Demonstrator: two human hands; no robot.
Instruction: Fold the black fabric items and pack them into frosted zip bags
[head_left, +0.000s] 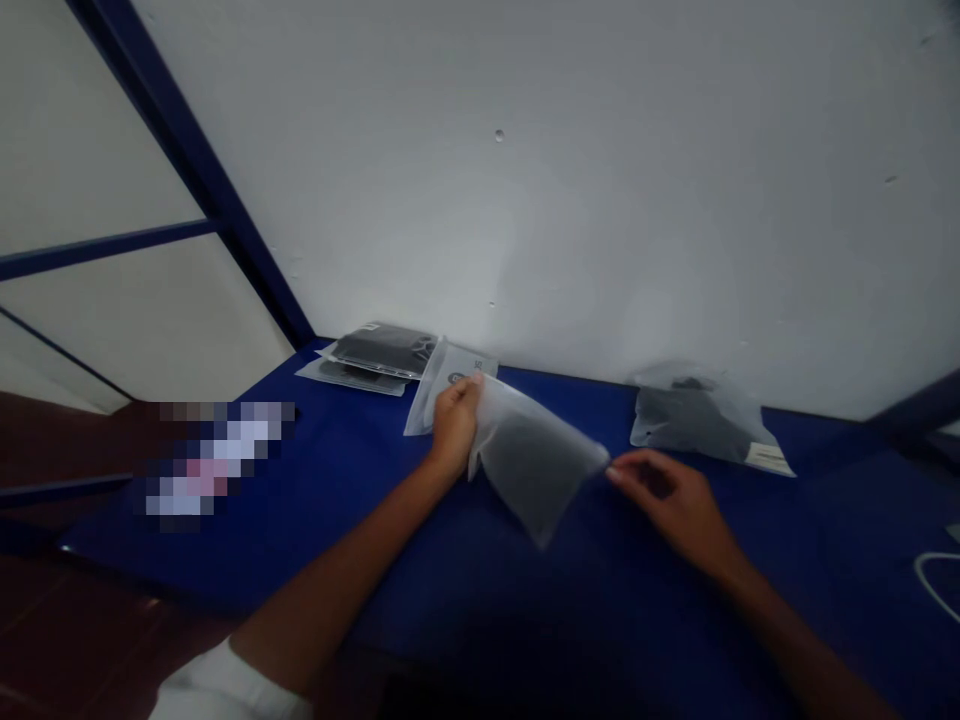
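A frosted plastic bag [536, 455] with something dark inside is held up over the blue table, tilted, one corner pointing down. My left hand [455, 425] is closed on its upper left edge. At the bag's right corner, the thumb and forefinger of my right hand [671, 500] pinch together. Behind my left hand lies another clear bag [424, 400] with dark printing on a pale panel; my hand hides part of it.
Several flat bags with dark contents [386, 350] are stacked at the back left of the blue table [337, 480]. Another bag [697, 420] with a white label lies at the back right. A white cable [926, 580] is at the right edge. A pale wall [570, 200] rises behind.
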